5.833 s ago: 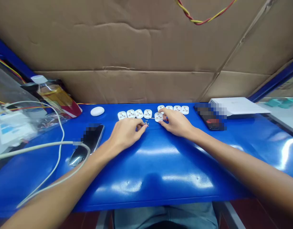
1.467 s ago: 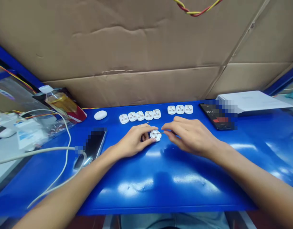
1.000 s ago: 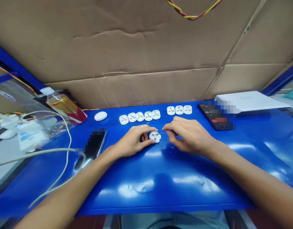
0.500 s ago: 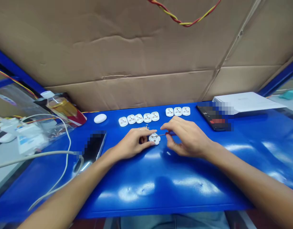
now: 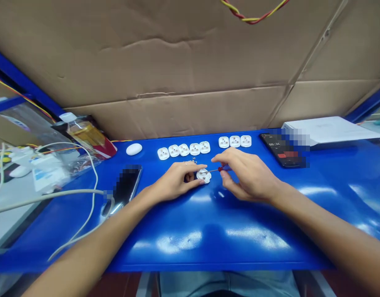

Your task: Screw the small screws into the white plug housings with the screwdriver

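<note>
We held the round white piece (image 5: 204, 176) low at the blue table (image 5: 190, 222), our left hand (image 5: 177, 180) pinching its edge with thumb and forefinger. Our right hand (image 5: 247, 173) gripped a slim screwdriver (image 5: 220, 168), its shaft reaching over the piece. Small metal bits (image 5: 193, 161) lay just beyond, then five white squares (image 5: 184, 149).

Around one round white piece (image 5: 205, 177) we count one screwdriver (image 5: 220, 168) at its right, five square white pieces (image 5: 184, 149) beyond-left, three more such pieces (image 5: 235, 141) beyond-right, one phone (image 5: 132, 181) left, another phone (image 5: 281, 150) right, one bottle (image 5: 89, 135) far left.
</note>
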`<state>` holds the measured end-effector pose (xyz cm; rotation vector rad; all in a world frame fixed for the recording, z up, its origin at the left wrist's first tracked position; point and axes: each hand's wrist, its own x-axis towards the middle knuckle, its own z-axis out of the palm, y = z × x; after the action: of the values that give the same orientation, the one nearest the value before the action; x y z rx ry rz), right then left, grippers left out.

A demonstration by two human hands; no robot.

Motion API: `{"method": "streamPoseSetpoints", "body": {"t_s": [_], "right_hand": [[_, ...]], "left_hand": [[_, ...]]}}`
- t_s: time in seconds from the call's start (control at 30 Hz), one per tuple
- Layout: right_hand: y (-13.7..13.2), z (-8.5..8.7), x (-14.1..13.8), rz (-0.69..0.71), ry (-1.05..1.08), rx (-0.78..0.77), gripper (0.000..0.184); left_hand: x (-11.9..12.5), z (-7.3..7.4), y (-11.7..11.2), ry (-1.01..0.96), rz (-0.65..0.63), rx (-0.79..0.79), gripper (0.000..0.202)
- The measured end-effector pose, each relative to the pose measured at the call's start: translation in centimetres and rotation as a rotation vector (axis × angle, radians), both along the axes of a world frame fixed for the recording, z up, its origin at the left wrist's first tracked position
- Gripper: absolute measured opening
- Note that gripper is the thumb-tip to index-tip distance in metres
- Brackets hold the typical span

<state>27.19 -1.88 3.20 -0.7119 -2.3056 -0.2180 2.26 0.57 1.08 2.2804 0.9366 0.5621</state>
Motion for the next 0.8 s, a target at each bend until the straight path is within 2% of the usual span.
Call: {"method": "streamPoseSetpoints", "body": {"t_s": [0.13,0.27,0.4,0.57,0.67,0.73,0.8], "right_hand": [[0.07,-0.28,0.22,-0.083,-0.031,-0.032,0.017],[0.11,-0.17,0.01,0.003,-0.022,0.033,0.017],[-0.12,0.26,-0.19,0.056,-0.019,-0.01,0.022],[-0.07,0.01,0.11,-0.075,-0.034,-0.009,0.015],[0.05,-0.04,0.13,0.005,-0.018,0.026,0.014],[0.01,0.05,0.05,0.065,-0.005,0.001,0.018],[-0.15,0.13,-0.02,0.061,-0.008,-0.055,0.02]], "left_hand": [[0.01,0.14,-0.01,0.023,0.013,-0.02,0.038],[-0.03,0.09,0.0,0.027,-0.006,0.0,0.037],[-0.07,-0.01,-0.01,0.013,-0.009,0.014,0.037],[-0.01,0.16,-0.06,0.032,0.005,0.009,0.038],[-0.01,0.18,-0.07,0.024,-0.002,0.006,0.036],[-0.04,0.11,-0.05,0.008,-0.011,0.013,0.033],[-0.05,0.06,-0.04,-0.001,-0.017,0.019,0.034]]}}
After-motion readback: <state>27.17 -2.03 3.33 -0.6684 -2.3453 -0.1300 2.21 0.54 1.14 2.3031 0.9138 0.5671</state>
